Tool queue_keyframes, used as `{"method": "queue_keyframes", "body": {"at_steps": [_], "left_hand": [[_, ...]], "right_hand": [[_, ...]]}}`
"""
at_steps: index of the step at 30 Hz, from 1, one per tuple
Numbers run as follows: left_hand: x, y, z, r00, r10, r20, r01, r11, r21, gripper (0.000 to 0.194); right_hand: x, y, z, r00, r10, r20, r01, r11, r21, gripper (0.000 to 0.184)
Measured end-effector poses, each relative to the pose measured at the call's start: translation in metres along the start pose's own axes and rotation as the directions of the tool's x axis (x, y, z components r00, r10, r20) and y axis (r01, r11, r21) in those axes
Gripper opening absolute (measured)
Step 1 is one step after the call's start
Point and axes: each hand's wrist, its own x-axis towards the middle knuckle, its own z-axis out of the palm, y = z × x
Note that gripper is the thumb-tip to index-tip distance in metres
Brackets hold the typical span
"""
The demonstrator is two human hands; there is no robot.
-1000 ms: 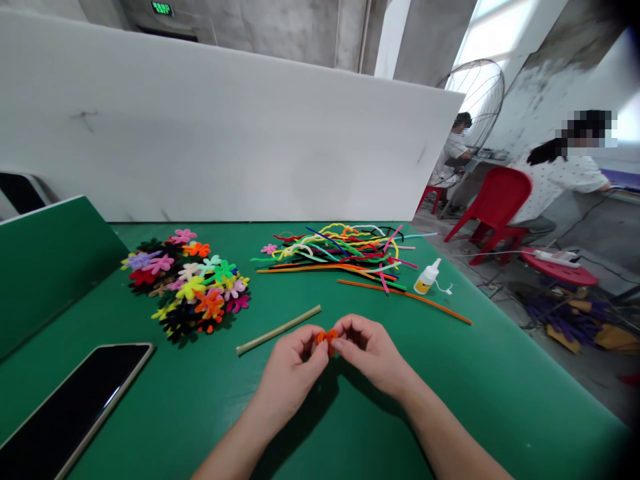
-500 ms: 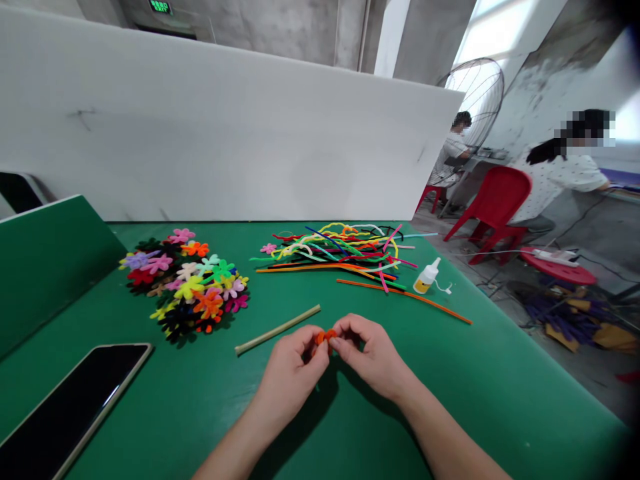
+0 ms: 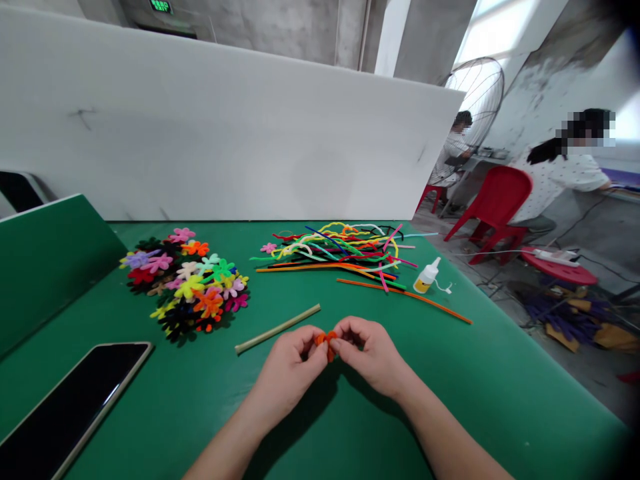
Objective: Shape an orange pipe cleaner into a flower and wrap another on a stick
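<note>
Between my two hands is a small orange pipe-cleaner flower (image 3: 327, 340), its loops partly covered by fingertips. My left hand (image 3: 295, 363) pinches its left side between thumb and forefinger, and my right hand (image 3: 370, 350) grips the right side in the same way. Both hands are closed and held just above the green table. Beyond my left hand lies a thin pale green stick (image 3: 277, 329). A single orange pipe cleaner (image 3: 440, 307) stretches across the table past my right hand. Behind it is a tangled heap of many-coloured pipe cleaners (image 3: 335, 253).
On the left, a pile of colourful fuzzy flowers (image 3: 190, 287) sits behind a phone (image 3: 75, 407). A small glue bottle (image 3: 427, 277) stands uncapped near the right edge. A white partition (image 3: 225, 133) closes off the back. Two people sit beyond the table by a red chair (image 3: 500, 200).
My fingers have shifted slightly on the orange flower, and a bit more of its lower loop shows. Everything else on the table stays where it was.
</note>
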Motion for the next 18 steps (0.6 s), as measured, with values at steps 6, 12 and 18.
{"method": "queue_keyframes", "body": {"at_steps": [6, 12, 18], "left_hand": [[-0.001, 0.001, -0.005, 0.991, -0.104, 0.089, 0.111, 0.990, -0.083, 0.019], [-0.001, 0.001, -0.010, 0.965, -0.164, 0.204, 0.216, 0.941, -0.262, 0.017], [-0.001, -0.001, -0.016, 0.930, -0.183, 0.320, 0.315, 0.846, -0.430, 0.016]], "right_hand": [[-0.001, 0.001, 0.000, 0.999, -0.005, 0.049, 0.002, 0.998, 0.068, 0.004], [-0.002, 0.000, -0.004, 0.990, -0.069, 0.120, 0.058, 0.994, 0.088, 0.004], [-0.004, -0.004, -0.005, 0.973, -0.193, 0.128, 0.191, 0.981, 0.025, 0.006]]}}
